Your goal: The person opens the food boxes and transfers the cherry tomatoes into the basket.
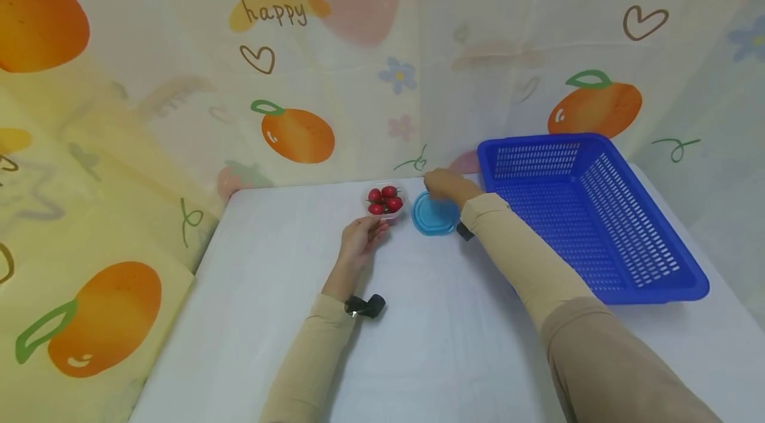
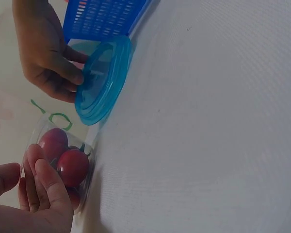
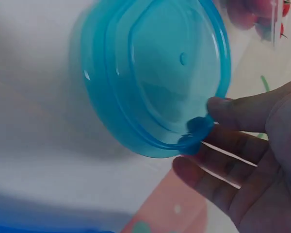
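Note:
A clear plastic container (image 1: 403, 212) holding several red cherry tomatoes (image 1: 388, 192) stands near the back edge of the table. My left hand (image 1: 358, 240) is at its near side; in the left wrist view the fingers (image 2: 53, 187) lie against the container wall, the thumb apart from them. Just right of the container is a translucent blue lid (image 1: 435, 216). My right hand (image 1: 448, 185) pinches the rim of this lid (image 3: 174, 73) between thumb and fingers. The lid is tilted in the left wrist view; whether its lower edge touches the table, I cannot tell.
A large blue perforated basket (image 1: 654, 290) stands at the right, close beside the right forearm. White cloth covers the table (image 1: 269, 290). Behind the table hangs a curtain (image 1: 358, 111) printed with fruit.

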The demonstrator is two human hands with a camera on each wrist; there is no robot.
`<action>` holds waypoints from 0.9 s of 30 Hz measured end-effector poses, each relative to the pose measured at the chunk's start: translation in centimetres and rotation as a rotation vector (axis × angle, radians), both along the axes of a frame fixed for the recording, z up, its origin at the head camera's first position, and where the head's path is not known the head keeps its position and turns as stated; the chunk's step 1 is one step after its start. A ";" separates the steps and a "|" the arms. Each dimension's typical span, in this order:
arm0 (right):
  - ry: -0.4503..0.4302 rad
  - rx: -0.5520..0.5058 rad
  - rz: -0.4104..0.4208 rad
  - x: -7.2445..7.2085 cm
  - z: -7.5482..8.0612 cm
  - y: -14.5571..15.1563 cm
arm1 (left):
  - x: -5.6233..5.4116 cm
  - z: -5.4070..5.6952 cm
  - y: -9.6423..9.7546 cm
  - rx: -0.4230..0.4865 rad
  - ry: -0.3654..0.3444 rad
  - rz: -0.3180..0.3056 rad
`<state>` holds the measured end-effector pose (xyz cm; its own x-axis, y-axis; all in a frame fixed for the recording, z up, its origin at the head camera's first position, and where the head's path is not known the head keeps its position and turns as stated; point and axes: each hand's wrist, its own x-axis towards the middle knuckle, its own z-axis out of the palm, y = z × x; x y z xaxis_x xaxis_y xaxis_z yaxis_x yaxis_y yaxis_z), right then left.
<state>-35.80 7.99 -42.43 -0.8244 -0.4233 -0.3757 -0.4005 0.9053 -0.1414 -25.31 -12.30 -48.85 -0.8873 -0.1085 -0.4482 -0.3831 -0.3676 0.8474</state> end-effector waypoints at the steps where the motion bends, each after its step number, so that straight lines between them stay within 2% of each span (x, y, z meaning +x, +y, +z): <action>1: -0.009 0.005 -0.011 0.0 -0.1 0.0 | 0.0 0.0 0.0 0.002 0.004 0.001; 6: -0.044 0.019 -0.047 0.2 -0.5 0.1 | -0.1 0.0 0.0 0.009 0.004 0.009; 13: 0.005 0.055 -0.019 0.7 -1.2 0.3 | -0.2 -0.1 0.0 0.017 0.006 0.005; 21: 0.008 0.079 0.018 0.7 -0.5 0.4 | 0.0 0.1 0.2 0.009 0.004 0.000; 27: -0.036 -0.028 0.024 0.3 0.9 0.7 | 0.0 0.0 0.1 0.017 0.006 0.004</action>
